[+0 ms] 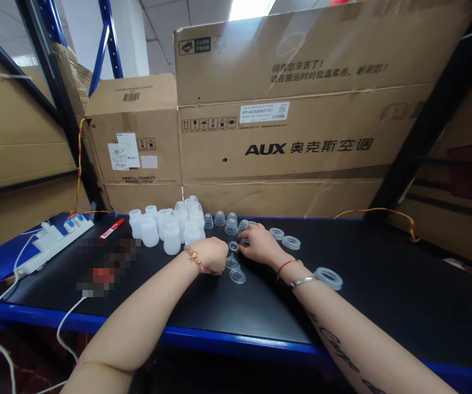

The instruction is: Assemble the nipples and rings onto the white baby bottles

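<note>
My left hand (214, 255) is closed, knuckles up, just right of a group of white baby bottles (172, 238). Its fingertips are hidden, so what it holds cannot be made out. My right hand (259, 243) reaches in from the right with bent fingers. A clear piece partly shows between its thumb and fingers, too covered to name. Clear silicone nipples (238, 275) lie on the black tabletop between and below the hands. Behind them stands a row of clear dome caps (231, 223), with one cap partly behind my right fingers.
Translucent rings (328, 278) lie beside my right forearm, others (291, 242) farther back. A red marker (111, 228), a blurred-out object (106, 268) with a white cable and a power strip (57, 246) are at left. Large cardboard (301, 180) walls the back. A blue edge (236, 336) borders the front.
</note>
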A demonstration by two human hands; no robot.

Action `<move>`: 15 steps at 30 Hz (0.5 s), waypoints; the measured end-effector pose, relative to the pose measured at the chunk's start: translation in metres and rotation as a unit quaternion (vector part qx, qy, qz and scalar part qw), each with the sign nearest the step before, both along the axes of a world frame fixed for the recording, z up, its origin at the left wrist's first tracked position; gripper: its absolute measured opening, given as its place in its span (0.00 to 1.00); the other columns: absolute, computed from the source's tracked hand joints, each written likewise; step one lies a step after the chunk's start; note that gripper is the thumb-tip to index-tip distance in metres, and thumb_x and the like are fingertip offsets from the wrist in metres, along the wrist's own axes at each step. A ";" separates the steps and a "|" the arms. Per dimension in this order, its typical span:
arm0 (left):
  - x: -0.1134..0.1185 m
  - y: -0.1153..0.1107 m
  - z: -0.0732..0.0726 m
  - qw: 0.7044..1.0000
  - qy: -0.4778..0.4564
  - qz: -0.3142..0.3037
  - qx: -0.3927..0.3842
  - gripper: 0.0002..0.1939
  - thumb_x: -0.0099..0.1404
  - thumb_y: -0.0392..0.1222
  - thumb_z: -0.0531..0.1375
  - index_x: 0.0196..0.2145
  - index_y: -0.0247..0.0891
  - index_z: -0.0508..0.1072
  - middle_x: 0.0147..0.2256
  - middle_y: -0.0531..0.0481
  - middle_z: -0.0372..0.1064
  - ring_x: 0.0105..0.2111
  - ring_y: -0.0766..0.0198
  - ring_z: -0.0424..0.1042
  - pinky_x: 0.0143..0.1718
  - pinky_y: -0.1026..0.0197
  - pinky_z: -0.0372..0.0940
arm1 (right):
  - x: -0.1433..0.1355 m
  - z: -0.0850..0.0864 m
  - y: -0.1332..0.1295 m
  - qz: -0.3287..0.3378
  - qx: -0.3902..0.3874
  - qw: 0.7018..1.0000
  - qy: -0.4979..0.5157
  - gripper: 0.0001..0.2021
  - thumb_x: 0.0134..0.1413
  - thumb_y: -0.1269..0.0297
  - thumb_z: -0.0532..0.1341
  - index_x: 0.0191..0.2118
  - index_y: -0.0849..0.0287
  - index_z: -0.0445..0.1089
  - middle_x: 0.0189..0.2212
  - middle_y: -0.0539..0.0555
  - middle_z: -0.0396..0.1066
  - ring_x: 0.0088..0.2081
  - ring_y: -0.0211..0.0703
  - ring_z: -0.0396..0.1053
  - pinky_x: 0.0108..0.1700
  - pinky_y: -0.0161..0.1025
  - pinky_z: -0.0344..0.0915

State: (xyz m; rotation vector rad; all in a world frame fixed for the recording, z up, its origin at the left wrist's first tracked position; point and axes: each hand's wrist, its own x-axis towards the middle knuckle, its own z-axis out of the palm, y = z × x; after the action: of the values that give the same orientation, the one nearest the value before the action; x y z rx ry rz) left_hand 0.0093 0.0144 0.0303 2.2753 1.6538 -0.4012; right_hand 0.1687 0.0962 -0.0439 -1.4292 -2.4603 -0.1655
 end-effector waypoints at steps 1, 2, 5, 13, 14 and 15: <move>-0.001 0.002 -0.002 1.000 -0.004 -0.004 0.003 0.06 0.49 0.29 0.60 0.27 0.33 0.75 0.20 0.45 0.72 0.19 0.59 0.70 0.26 0.58 0.66 | 0.000 0.001 -0.001 -0.006 -0.005 1.000 -0.004 0.13 0.52 0.63 0.59 0.40 0.60 0.79 0.41 0.63 0.72 0.45 0.54 0.67 0.44 0.42 0.61; -0.001 0.003 -0.003 1.000 -0.009 -0.008 0.009 0.05 0.48 0.29 0.60 0.24 0.33 0.74 0.19 0.45 0.71 0.19 0.57 0.70 0.26 0.57 0.66 | 0.000 0.002 -0.001 -0.019 -0.011 1.000 -0.008 0.12 0.52 0.64 0.59 0.38 0.62 0.79 0.41 0.64 0.72 0.44 0.54 0.68 0.43 0.42 0.62; -0.004 0.006 -0.005 0.996 -0.061 0.001 0.066 0.05 0.44 0.27 0.61 0.17 0.35 0.70 0.19 0.43 0.70 0.21 0.54 0.72 0.27 0.57 0.65 | 0.002 0.006 0.000 -0.070 -0.025 0.997 0.000 0.11 0.50 0.68 0.61 0.38 0.66 0.77 0.42 0.68 0.72 0.42 0.54 0.70 0.42 0.40 0.62; -0.008 0.024 -0.015 0.952 -0.229 0.074 0.187 0.04 0.53 0.36 0.60 0.22 0.36 0.72 0.27 0.44 0.74 0.30 0.58 0.73 0.31 0.62 0.64 | 0.009 0.012 0.005 -0.084 -0.081 0.990 0.081 0.07 0.42 0.69 0.65 0.31 0.62 0.76 0.31 0.59 0.76 0.36 0.49 0.73 0.35 0.36 0.61; -0.008 0.029 -0.018 0.938 -0.272 0.094 0.191 0.04 0.53 0.36 0.61 0.22 0.36 0.72 0.26 0.46 0.73 0.29 0.60 0.72 0.31 0.62 0.64 | 0.009 0.013 0.004 -0.081 -0.082 0.989 0.088 0.05 0.41 0.68 0.65 0.29 0.62 0.76 0.30 0.58 0.76 0.35 0.48 0.73 0.34 0.36 0.61; -0.008 0.033 -0.022 0.921 -0.321 0.117 0.186 0.04 0.53 0.37 0.62 0.23 0.36 0.71 0.25 0.47 0.72 0.28 0.62 0.72 0.31 0.62 0.65 | 0.009 0.014 0.002 -0.076 -0.086 0.988 0.104 0.04 0.40 0.68 0.66 0.27 0.61 0.75 0.28 0.57 0.76 0.34 0.48 0.73 0.33 0.35 0.61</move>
State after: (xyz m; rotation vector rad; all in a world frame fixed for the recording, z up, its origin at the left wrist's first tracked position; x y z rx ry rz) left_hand 0.0014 0.0470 0.0087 2.0636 1.6880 0.7018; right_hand 0.1778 0.0984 -0.0302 -1.6173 -2.2429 0.1618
